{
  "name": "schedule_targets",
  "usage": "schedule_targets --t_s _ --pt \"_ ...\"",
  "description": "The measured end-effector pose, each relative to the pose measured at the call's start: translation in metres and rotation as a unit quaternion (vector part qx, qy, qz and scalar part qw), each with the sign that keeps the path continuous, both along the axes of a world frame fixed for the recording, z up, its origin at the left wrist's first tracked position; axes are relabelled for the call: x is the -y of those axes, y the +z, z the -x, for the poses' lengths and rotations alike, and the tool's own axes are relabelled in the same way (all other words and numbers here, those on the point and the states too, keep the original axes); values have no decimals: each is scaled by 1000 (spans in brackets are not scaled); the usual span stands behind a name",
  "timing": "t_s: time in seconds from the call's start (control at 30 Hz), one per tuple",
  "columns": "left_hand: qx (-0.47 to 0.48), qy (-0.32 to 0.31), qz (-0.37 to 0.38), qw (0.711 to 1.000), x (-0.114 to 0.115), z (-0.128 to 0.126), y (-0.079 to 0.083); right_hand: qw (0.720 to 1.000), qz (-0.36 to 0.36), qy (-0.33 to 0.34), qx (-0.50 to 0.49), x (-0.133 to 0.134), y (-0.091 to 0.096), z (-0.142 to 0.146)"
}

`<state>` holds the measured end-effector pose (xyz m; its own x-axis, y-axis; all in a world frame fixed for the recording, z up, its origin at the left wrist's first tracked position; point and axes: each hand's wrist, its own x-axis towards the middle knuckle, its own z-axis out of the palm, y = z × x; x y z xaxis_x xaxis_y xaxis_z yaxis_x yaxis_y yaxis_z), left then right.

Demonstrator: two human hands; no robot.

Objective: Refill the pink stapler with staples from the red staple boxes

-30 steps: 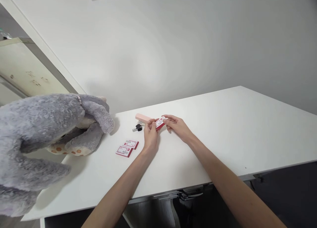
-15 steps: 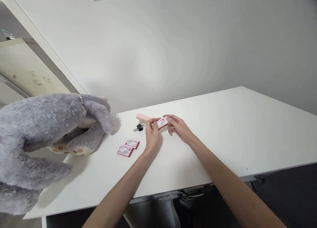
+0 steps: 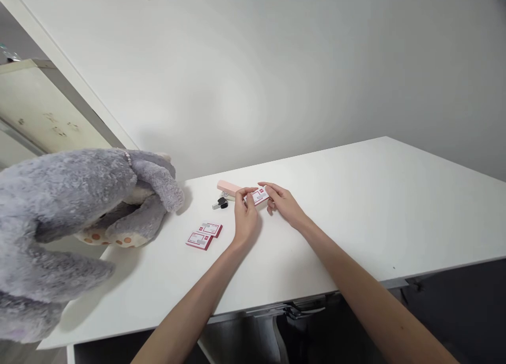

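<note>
Both hands meet over the white table on a small red-and-white box. My left hand pinches its left end with thumb and fingertips. My right hand grips its right end. Just behind the box lies a pink stapler, with a small black and silver object to its left. Two more red-and-white boxes lie side by side on the table, left of my left wrist.
A large grey plush toy fills the left side, resting on the table's left end. A white wall rises behind the table. The table's front edge runs below my forearms, with dark space under it.
The box has tipped flatter, its white face now more upward, and my left fingers have shifted along its end. The hands stay in the same spot.
</note>
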<state>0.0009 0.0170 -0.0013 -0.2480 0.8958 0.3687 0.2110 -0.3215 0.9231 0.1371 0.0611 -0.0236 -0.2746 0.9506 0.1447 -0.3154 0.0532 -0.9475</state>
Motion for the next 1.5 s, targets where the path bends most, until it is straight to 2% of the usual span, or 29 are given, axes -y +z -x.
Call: schedule_targets --t_s 0.17,0.3,0.5,0.67,0.77,0.83,0.87,0.9,1.07,1.2,1.33,1.5 --pt "40 -13 9 999 -1 -2 -3 998 -24 0 57 1 -2 3" --pt "54 -23 12 998 -5 -3 -7 998 -8 3 70 6 1 2" --pt "-9 -29 0 1000 -14 5 -10 997 6 -14 82 34 2 -10" --pt "-70 -35 -7 997 -5 5 -5 997 -3 -30 77 55 -3 -40" --pt "-109 -30 -15 993 8 9 -2 990 -26 -37 130 65 -8 -72" --pt "-194 -16 -25 981 16 19 3 986 -43 -39 158 73 -10 -92" --pt "-277 -8 -25 961 19 27 6 985 -46 -39 163 77 -11 -101" --pt "-307 -3 -19 951 20 36 11 984 -50 -39 165 81 -10 -107" --pt "-377 40 30 925 16 93 36 979 -62 -44 190 93 -4 -112" --pt "-420 103 74 899 13 127 47 980 -69 -44 182 94 -3 -110" --pt "-462 128 110 871 21 146 51 980 -71 -42 181 95 -2 -113" --pt "-503 130 147 842 54 155 45 978 -83 -42 184 98 -1 -115"
